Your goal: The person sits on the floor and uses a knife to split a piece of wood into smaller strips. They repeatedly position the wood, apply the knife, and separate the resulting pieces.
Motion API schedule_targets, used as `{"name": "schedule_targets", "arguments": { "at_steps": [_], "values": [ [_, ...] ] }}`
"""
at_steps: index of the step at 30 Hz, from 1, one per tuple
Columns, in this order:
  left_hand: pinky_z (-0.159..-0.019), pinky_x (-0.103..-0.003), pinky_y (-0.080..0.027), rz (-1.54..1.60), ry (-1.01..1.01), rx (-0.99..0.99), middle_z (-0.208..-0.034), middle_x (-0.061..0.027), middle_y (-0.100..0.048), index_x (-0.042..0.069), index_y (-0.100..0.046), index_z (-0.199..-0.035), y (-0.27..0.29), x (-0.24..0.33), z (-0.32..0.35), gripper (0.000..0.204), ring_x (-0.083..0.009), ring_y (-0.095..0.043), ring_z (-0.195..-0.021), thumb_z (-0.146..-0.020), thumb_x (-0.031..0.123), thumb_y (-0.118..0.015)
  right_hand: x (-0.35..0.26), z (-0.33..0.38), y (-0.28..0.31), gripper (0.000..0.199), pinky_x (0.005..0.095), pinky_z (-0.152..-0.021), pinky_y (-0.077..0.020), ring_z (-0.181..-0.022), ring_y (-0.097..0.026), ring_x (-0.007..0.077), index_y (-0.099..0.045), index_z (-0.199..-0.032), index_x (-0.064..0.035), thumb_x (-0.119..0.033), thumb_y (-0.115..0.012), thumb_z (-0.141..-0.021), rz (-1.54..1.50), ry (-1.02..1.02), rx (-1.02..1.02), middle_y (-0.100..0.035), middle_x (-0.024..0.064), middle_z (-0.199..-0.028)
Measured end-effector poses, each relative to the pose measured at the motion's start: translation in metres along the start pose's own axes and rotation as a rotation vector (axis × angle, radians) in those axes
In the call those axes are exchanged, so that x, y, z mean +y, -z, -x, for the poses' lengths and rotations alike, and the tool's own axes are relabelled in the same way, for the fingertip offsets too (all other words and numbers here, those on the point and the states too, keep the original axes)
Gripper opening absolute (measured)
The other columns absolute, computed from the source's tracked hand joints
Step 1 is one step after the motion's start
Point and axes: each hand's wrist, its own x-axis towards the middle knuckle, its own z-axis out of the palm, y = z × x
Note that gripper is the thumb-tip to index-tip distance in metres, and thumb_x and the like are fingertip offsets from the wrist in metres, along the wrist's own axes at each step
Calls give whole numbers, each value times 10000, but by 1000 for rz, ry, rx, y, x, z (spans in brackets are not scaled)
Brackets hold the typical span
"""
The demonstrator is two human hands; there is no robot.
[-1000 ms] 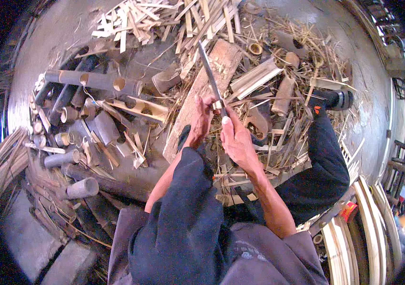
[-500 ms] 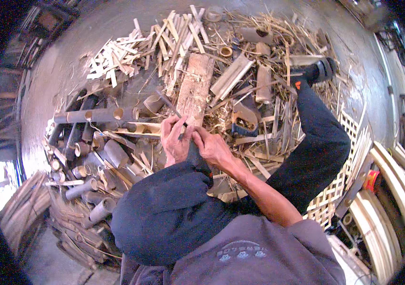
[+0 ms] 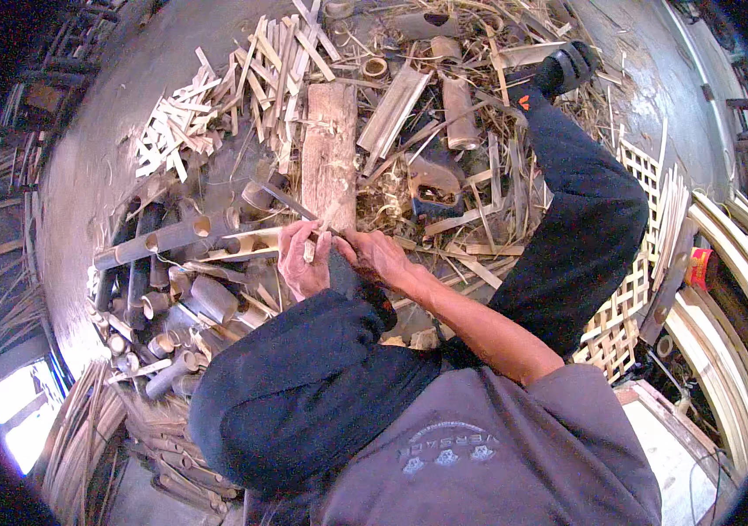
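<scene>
We see an arc of pale lettering (image 3: 450, 436) and three small emblems (image 3: 446, 457) on the dark shirt (image 3: 514, 465); marks on the red packet (image 3: 699, 267) are too small to read.

Near the centre of the frame, the narrow blade (image 3: 288, 202) looks like dull grey metal, and the short strip (image 3: 309, 252) beside it like pale, bare bamboo. The board (image 3: 328, 149) above is wood with a rough, worn top. Bamboo tubes (image 3: 177, 236) at centre left have smooth, greyish skins; split strips (image 3: 183, 123) at upper left are raw and matt. Trousers (image 3: 277, 386) and shirt (image 3: 523, 421) are matt cloth. The floor (image 3: 98, 184) at left looks like smooth concrete.
</scene>
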Motion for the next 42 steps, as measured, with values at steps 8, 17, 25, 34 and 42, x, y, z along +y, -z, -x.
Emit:
{"name": "schedule_targets", "arguments": {
  "at_steps": [8,17,25,34,42],
  "values": [
    [-671,-273,-468,-51,139,100,-812,-67,-620,27,-619,-934,-11,-2,7,276,-166,-585,-713,-900,300,-649,35,-12,-20,392,531,-645,-483,-733,-622,453,-579,-948,-30,-395,-436,-958,133,-76,-78,-628,252,-747],
    [-650,-261,-446,96,346,-10,-795,-34,-597,25,-613,-935,-6,-16,-45,272,-107,-530,-725,-909,294,-641,44,-40,-18,479,530,-713,-511,-774,-644,428,-638,-937,-52,-473,-410,-951,104,-137,-112,-655,245,-809],
    [-584,-247,-429,26,305,71,-757,-13,-549,18,-602,-892,-7,-21,-51,246,-95,-492,-644,-932,261,-609,95,-55,-18,542,486,-739,-485,-776,-625,406,-633,-996,-32,-508,-376,-962,7,-226,-205,-641,222,-788],
    [-605,-268,-408,620,651,631,-552,43,-297,123,-450,-764,22,-68,-53,273,-74,-298,-498,-948,289,-567,104,7,-1,469,426,-709,-451,-736,-557,308,-614,-988,-15,-447,-431,-969,-218,-259,-198,-591,170,-781],
    [-780,-298,-413,465,130,925,-749,-6,-441,94,-480,-855,113,-119,-199,240,-127,-462,-733,-932,315,-532,105,15,4,582,437,-937,-450,-1053,-597,407,-614,-1170,-10,-514,-433,-939,-94,-293,-177,-640,239,-1097]
  ]
}}
